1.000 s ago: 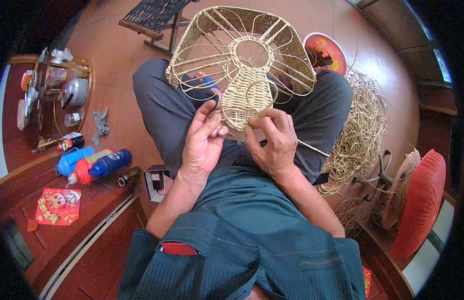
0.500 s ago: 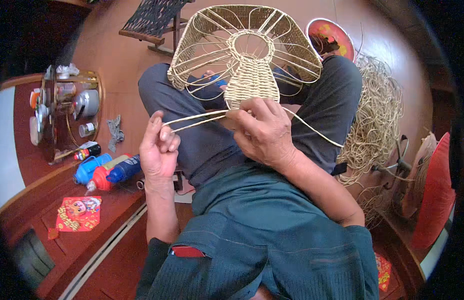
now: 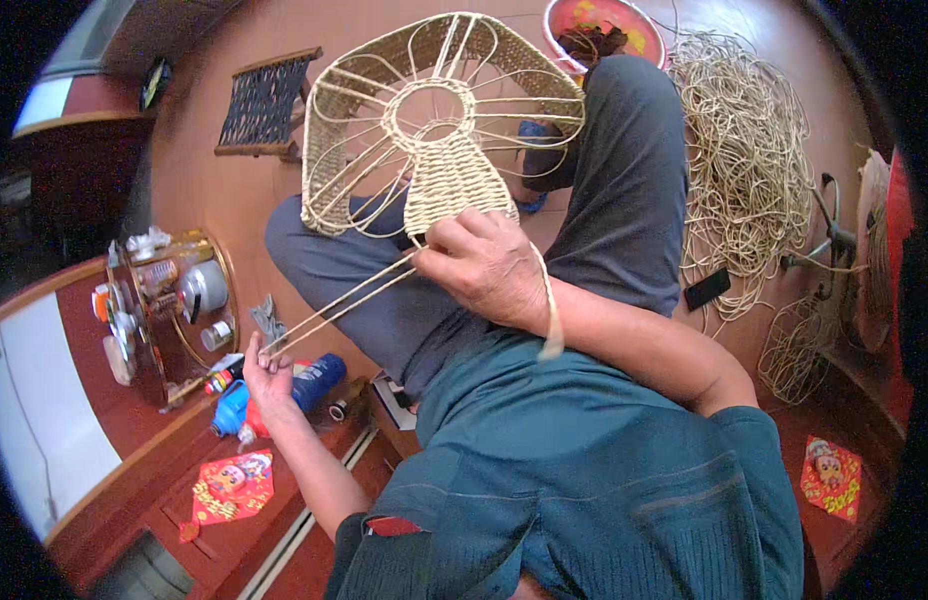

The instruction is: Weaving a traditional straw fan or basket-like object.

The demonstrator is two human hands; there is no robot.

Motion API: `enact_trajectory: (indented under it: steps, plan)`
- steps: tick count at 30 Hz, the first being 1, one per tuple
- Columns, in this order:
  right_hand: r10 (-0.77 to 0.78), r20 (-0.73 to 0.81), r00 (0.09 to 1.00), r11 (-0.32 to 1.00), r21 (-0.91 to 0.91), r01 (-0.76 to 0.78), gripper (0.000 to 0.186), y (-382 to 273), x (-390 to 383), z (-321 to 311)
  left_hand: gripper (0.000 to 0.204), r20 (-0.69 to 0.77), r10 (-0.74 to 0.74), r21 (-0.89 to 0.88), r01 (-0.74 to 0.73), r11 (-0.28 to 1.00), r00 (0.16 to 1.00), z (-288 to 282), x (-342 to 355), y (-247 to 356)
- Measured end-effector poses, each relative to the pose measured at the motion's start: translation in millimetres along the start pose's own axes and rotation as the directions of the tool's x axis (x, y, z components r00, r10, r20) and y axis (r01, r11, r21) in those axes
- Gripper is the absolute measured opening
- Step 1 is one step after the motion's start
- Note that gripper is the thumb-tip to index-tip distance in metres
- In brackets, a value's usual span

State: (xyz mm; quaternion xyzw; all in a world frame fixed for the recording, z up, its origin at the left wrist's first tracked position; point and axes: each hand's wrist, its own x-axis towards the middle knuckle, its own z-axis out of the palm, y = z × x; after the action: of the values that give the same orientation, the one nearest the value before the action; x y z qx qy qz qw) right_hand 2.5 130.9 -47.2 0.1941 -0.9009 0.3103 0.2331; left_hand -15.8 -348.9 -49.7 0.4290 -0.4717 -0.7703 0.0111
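Observation:
A half-woven rattan frame [image 3: 439, 130], round with bare spokes and a woven neck, rests on my lap over grey trousers. My right hand [image 3: 484, 265] grips the lower edge of the woven part. Two or three loose rattan strands [image 3: 344, 300] run from there down and left to my left hand [image 3: 269, 375], which pinches their ends, stretched taut far out to the left. Another strand [image 3: 551, 310] curls over my right wrist.
A big heap of loose rattan [image 3: 749, 160] lies on the floor at right. A red basin [image 3: 604, 20] sits at the top, a dark woven stool [image 3: 269, 100] upper left. Left, a round tray [image 3: 169, 300] with cups; blue bottles [image 3: 284, 395] lie nearby.
My left hand has pulled the strands away from the frame, down and to the left, until they are taut. My right hand stayed on the weave. My head view shifted right.

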Motion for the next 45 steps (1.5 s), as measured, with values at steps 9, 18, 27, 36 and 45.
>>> enact_trajectory:
  steps: [9, 18, 27, 36, 45]
  plan:
    - [0.030, -0.017, 0.999, 0.997, 0.072, -0.028, 0.011, 3.5, -6.4, 2.3, 0.017, 0.010, -0.020, 0.189, 0.018, 0.982, 1.000, 24.5, 33.9, 7.1]
    - [0.016, -0.024, 1.000, 0.999, 0.037, -0.015, 0.010, 5.1, -10.6, -1.2, 0.027, 0.424, 0.678, 0.827, -0.562, -0.020, 0.600, 60.8, -30.3, -4.8]
    - [0.112, -0.024, 0.993, 0.987, 0.118, -0.108, 0.013, 1.0, -6.6, -1.8, 0.021, 0.874, 0.147, 0.483, -0.864, -0.145, 0.463, 207.5, -145.3, -109.9]
    - [0.228, -0.027, 0.973, 0.957, 0.191, -0.219, 0.017, 0.8, 0.6, -9.7, 0.026, 0.601, 0.667, 0.780, -0.506, -0.368, 0.441, 139.5, -87.2, 2.6]
    - [0.284, -0.011, 0.959, 0.920, 0.285, -0.269, 0.017, -0.8, 2.8, -14.6, 0.026, 0.654, 0.180, 0.729, -0.676, 0.112, 0.735, 181.7, -172.1, -51.1]
